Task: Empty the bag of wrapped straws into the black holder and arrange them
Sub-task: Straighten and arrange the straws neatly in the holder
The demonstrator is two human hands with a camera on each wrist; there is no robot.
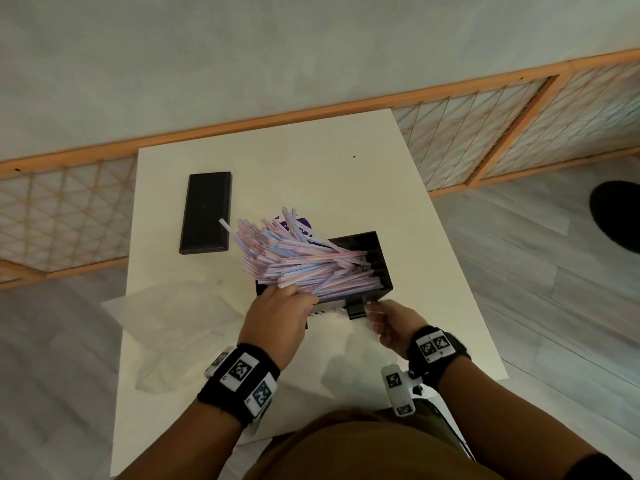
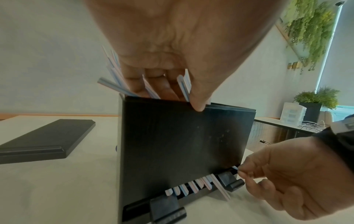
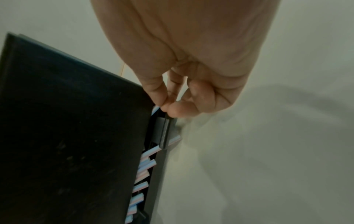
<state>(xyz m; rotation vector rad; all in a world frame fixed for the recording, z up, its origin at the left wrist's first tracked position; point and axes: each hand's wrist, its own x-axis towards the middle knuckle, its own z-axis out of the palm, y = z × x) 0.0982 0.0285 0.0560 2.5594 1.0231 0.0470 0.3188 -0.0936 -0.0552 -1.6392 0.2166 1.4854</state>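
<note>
Left hand [image 1: 277, 308] grip: fingers curled over the top rim of the black holder [image 1: 375, 251], reaching in among the wrapped straws [image 1: 298, 258]. Right hand [image 1: 391, 327] grip: thumb and forefinger pinch one straw end [image 2: 234, 167] at the holder's bottom slot. Holder sits near the desk [image 1: 311, 161] middle, heaped full, straws fanning past its left rim. Black lid [image 1: 206, 213] lies apart toward the far left corner; clear bag [image 1: 173, 327] at the left edge.
</note>
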